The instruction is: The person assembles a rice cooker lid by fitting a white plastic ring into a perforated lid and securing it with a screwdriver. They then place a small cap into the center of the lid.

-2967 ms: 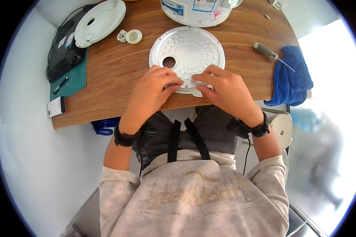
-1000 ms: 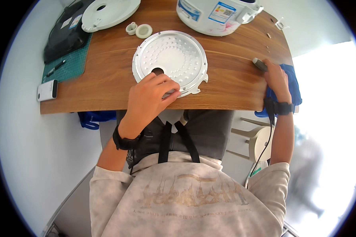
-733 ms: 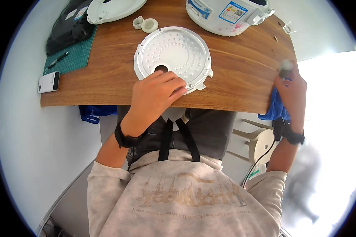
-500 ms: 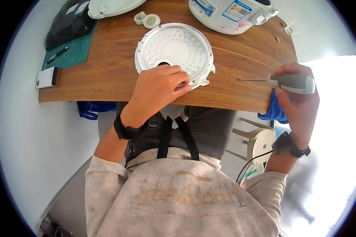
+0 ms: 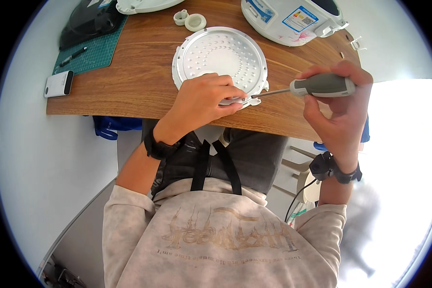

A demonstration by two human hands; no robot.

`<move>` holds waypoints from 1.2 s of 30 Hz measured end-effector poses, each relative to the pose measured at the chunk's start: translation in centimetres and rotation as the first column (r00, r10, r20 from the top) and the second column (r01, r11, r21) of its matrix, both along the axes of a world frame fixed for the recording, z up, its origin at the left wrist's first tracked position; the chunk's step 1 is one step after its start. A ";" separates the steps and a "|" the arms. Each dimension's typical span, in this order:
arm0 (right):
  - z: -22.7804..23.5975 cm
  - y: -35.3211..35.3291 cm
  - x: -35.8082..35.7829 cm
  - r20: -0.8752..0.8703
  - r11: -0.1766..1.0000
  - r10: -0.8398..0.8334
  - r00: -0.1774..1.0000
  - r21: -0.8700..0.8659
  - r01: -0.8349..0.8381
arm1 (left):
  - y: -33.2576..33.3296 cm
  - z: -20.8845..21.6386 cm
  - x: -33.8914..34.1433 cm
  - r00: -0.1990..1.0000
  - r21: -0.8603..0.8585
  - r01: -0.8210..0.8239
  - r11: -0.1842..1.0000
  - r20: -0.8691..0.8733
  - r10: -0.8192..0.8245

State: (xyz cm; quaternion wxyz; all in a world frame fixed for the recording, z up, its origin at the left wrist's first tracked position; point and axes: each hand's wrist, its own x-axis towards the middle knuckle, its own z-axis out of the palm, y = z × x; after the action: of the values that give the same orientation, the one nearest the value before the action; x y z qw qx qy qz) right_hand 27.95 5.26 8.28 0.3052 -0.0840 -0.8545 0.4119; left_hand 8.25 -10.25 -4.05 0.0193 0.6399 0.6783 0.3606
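Note:
A round white lid (image 5: pixel 211 53) with a dimpled silvery metal plate lies near the table's front edge. My left hand (image 5: pixel 206 98) reaches over its near side, fingers curled closed on the rim; the fingertips partly hide what they press there. In my right hand (image 5: pixel 338 101) is a screwdriver (image 5: pixel 321 86) with a grey and white handle, gripped between thumb and fingers. Its shaft points left, and the tip meets the lid's near right rim, close to my left fingertips.
A white rice cooker body (image 5: pixel 293 24) stands at the back right, with small bits on the wood near it. Behind the lid are a round cap (image 5: pixel 195 22) and a small cup-shaped part (image 5: pixel 181 17). Leftward lie a green cutting mat (image 5: pixel 98 50), a pen (image 5: pixel 73 56) and a white power bank (image 5: pixel 59 84).
My right hand has brought the screwdriver leftward, from above the table's right side to the lid's rim. The left hand has slid slightly right along with the lid in the view.

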 end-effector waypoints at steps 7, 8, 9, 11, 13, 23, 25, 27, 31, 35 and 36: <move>-1.3 0.9 -0.2 -0.002 0.997 0.078 0.997 -0.009 -0.078 | 0.0 -0.2 -0.1 1.000 -0.015 -0.004 1.000 0.000 0.004; -1.4 0.9 -0.2 -0.002 0.996 0.091 0.996 -0.003 -0.091 | 0.0 -0.2 -0.1 1.000 -0.017 -0.005 1.000 0.005 0.005; -1.4 1.0 -0.2 -0.001 0.995 0.104 0.995 0.003 -0.104 | 0.0 -0.2 -0.1 1.000 -0.019 -0.006 1.000 0.009 0.006; -1.6 1.0 -0.2 -0.010 0.993 0.120 0.993 0.011 -0.120 | 0.0 -0.2 -0.2 1.000 -0.024 -0.006 1.000 0.012 0.006; -1.7 1.0 -0.1 -0.029 0.992 0.127 0.992 0.016 -0.126 | 0.1 -0.3 -0.2 1.000 -0.031 -0.004 1.000 0.007 0.004; -2.1 1.0 -0.1 -0.011 0.993 0.116 0.993 -0.031 -0.116 | 0.0 -0.1 -0.2 1.000 -0.046 -0.006 0.999 0.027 0.008; -2.0 1.0 -0.1 -0.009 0.994 0.101 0.995 -0.046 -0.102 | -0.1 -0.2 -0.2 1.000 -0.040 -0.006 0.999 0.027 0.007; -2.1 1.3 0.0 -0.006 0.993 0.113 0.994 0.016 -0.113 | 0.0 -0.2 -0.2 1.000 -0.028 -0.002 1.000 0.017 0.003; -0.7 1.2 -0.1 0.002 0.975 0.155 0.988 0.162 -0.153 | 0.0 -0.2 -0.1 1.000 -0.018 -0.012 1.000 0.002 0.012; 2.6 1.5 -0.2 0.179 0.930 0.219 0.959 0.259 -0.261 | -0.1 -0.2 -0.1 1.000 -0.010 -0.016 1.000 0.014 0.016; 3.2 1.0 -0.1 0.212 0.938 0.177 0.961 0.259 -0.229 | 0.0 -0.1 -0.1 1.000 -0.011 -0.010 1.000 0.017 0.010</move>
State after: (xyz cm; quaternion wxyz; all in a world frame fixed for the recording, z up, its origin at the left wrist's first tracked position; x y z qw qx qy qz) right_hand 27.87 6.29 11.48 0.1887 0.0111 -0.9329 0.3064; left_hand 8.15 -10.24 -4.10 0.0265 0.6332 0.6833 0.3625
